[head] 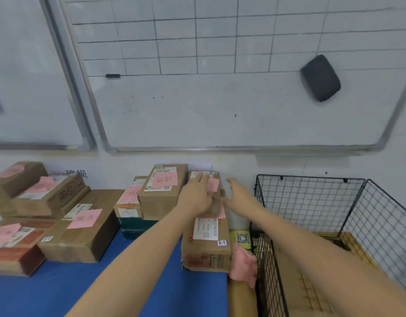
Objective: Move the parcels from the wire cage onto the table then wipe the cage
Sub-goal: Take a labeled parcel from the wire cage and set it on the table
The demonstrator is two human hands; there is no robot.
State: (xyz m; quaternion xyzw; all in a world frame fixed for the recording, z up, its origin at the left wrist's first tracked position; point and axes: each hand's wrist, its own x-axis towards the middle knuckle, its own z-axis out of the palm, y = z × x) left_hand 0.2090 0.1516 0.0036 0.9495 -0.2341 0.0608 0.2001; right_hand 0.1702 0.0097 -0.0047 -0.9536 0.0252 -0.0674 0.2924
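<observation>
1. Nearest the person, below the right forearm, a pink cloth [243, 266] lay bunched against the wire cage [311, 202]. It was probably kept there ready for the wiping.
2. Under both wrists, a long parcel [206, 248] sat on the blue table [83, 289], close to the edge nearest the cage. It served as the base of a stack.
3. The left hand [197, 195] lay flat, fingers straight, on top of a smaller parcel [216, 200] resting on the long one, seemingly to steady it. The right hand [239, 192] was just beside that parcel's right side with its fingers spread and gripped nothing. The hands were apart, one on each side of the small parcel.
4. Left of the left hand, more labelled parcels [160, 193] stood stacked against the wall, which left the near part of the table free.
5. Beyond the hands, a whiteboard [220, 110] carried a dark eraser [319, 77].
6. Whether the right hand touched the small parcel could not be told.
7. The right forearm covered part of the cage floor and the frame cut off the cage's near end. Only a flat cardboard sheet [295, 282] showed inside, so whether any parcel remained there was uncertain.
8. The writing on the pink notes was too blurred to read.
</observation>
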